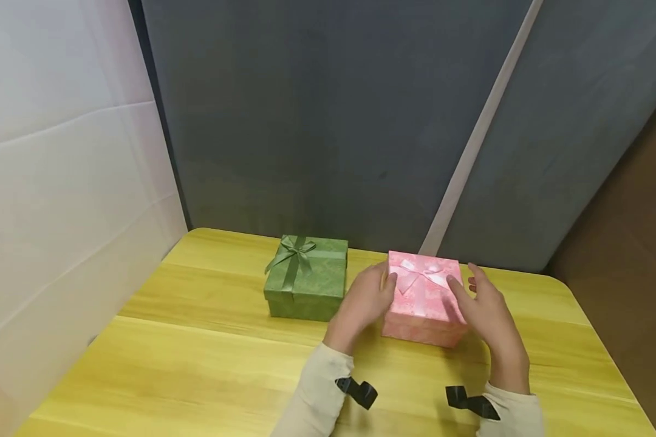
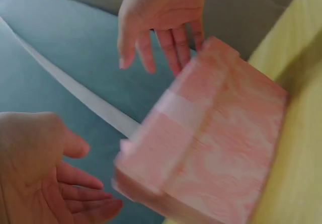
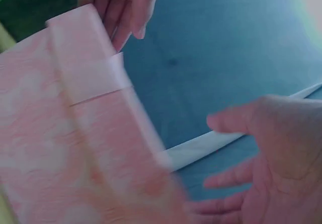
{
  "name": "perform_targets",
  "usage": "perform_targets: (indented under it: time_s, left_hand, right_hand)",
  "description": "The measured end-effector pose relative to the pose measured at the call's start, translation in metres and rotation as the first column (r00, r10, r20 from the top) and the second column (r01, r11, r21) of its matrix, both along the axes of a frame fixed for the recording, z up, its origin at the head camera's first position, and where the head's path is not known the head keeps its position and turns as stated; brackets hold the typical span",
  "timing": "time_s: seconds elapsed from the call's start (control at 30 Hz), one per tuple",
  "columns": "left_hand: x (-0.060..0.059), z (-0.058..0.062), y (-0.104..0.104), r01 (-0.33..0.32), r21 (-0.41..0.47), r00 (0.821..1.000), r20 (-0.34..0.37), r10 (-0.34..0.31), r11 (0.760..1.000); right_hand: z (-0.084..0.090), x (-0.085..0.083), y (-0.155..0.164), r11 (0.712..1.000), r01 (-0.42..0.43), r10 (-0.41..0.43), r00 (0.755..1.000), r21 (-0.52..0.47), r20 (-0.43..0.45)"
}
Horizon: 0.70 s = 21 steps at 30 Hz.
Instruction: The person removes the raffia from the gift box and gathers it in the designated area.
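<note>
A pink gift box (image 1: 415,328) with a light pink ribbon and bow stands on the yellow wood-grain table. To its left is my left hand (image 1: 365,298), close beside the lid. In the left wrist view a gap shows between the left hand (image 2: 35,168) and the box (image 2: 226,133), with the fingers fairly straight. My right hand (image 1: 492,312) is on the other side, its thumb near the lid's right edge. The right wrist view shows this right hand (image 3: 282,158) with spread fingers; whether its lower fingertips touch the box (image 3: 40,118) I cannot tell.
A green gift box (image 1: 319,280) with a green ribbon bow stands left of the pink one. Behind the table (image 1: 197,352) hangs a dark grey curtain (image 1: 317,121) with a pale diagonal strip (image 1: 478,139). White cloth (image 1: 71,182) borders the left, a brown panel (image 1: 628,224) the right.
</note>
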<state>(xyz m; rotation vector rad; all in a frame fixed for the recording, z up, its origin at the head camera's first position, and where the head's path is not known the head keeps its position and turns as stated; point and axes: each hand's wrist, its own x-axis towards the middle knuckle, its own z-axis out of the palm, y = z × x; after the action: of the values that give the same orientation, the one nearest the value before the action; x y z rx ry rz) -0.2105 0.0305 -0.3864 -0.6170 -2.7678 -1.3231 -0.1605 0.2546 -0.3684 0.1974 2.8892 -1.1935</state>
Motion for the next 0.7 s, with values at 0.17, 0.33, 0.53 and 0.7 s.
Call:
perform_targets:
  time_s: [0.17, 0.33, 0.53, 0.7]
  left_hand:
    - [-0.015, -0.026, 0.002, -0.080, 0.083, 0.984, 0.165, 0.065, 0.993]
    - [-0.021, -0.036, 0.002, -0.133, 0.185, 0.965, 0.250, 0.085, 0.974]
    - [-0.021, -0.035, 0.004, -0.129, 0.240, 0.968, 0.242, 0.069, 0.962]
    - [-0.022, -0.030, 0.005, -0.143, 0.242, 0.971, 0.224, 0.088, 0.960]
  right_hand:
    - [-0.025, -0.015, 0.005, 0.990, 0.099, -0.085, 0.988, -0.098, 0.131]
    - [-0.036, -0.022, 0.009, 0.965, 0.184, -0.162, 0.978, -0.188, 0.130]
    - [-0.039, -0.024, 0.006, 0.927, 0.247, -0.232, 0.969, -0.282, 0.086]
    - [-0.036, -0.026, 0.002, 0.901, 0.284, -0.273, 0.959, -0.327, 0.081]
